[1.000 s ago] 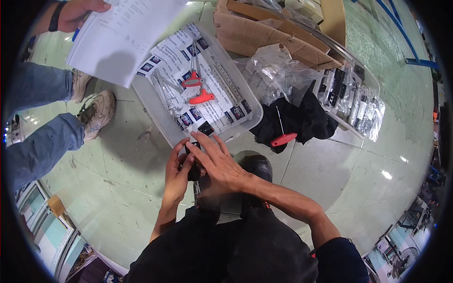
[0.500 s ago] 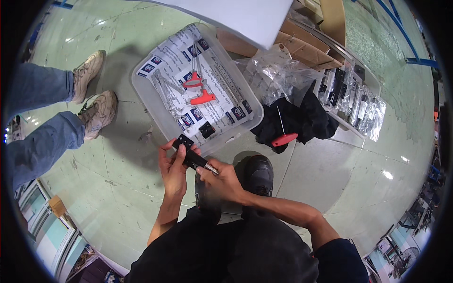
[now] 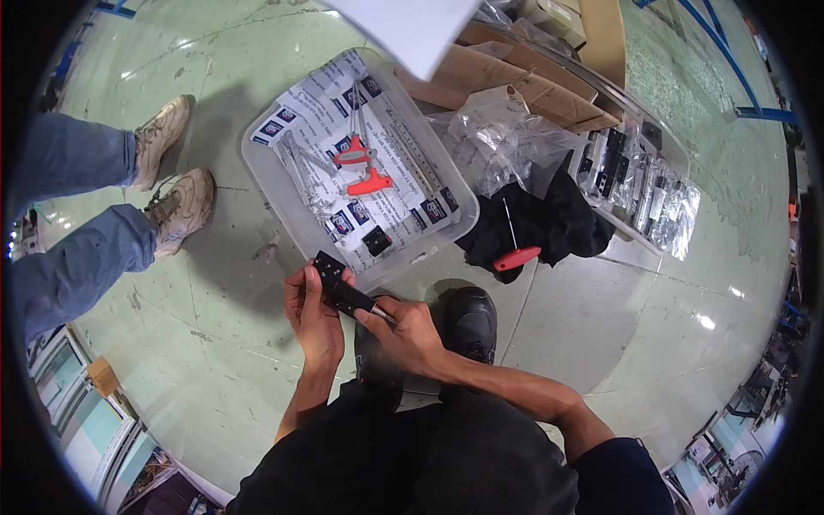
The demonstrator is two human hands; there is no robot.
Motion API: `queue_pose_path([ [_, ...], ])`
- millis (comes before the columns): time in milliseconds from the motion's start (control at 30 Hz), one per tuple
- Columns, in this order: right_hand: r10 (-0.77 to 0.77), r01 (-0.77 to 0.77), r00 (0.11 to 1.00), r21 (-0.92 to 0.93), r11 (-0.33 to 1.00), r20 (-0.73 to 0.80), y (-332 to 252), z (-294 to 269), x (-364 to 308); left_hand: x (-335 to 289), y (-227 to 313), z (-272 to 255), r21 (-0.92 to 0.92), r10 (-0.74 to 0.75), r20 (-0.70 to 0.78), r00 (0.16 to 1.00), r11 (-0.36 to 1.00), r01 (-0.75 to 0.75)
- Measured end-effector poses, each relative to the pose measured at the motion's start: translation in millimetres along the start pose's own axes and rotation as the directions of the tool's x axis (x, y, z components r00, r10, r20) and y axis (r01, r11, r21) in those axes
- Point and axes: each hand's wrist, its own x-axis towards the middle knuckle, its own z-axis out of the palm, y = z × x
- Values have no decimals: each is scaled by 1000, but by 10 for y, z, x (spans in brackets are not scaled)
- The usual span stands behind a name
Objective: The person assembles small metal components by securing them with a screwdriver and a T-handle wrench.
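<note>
Thumb and fingers of the left hand (image 3: 316,324) pinch a black drilled metal fitting (image 3: 346,295); the right hand (image 3: 412,336) is wrapped round its silver end. It is held at the near rim of a translucent plastic bin (image 3: 275,199), near a small black block (image 3: 376,241) inside.

The right hand (image 3: 410,333) has moved to the metal end (image 3: 379,312) of the black part (image 3: 348,298), the paper (image 3: 418,33) rightward.
</note>
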Motion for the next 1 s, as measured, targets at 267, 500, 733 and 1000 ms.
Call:
queue_pose_path([
  [267, 94, -99, 995, 317, 943, 31, 210, 62, 22, 4, 7, 78, 4, -13, 57, 998, 1000, 13],
  [500, 34, -23, 999, 305, 952, -30, 238, 69, 89, -44, 93, 177, 100, -71, 227, 971, 994, 49],
  [733, -463, 392, 877, -362, 846, -131, 212, -296, 472, 201, 173, -266, 140, 10, 95, 995, 990, -23],
  [1000, -138, 111, 989, -882, 458, 52, 405, 63, 1269, 359, 102, -477, -115, 3, -17, 1000, 993, -5],
])
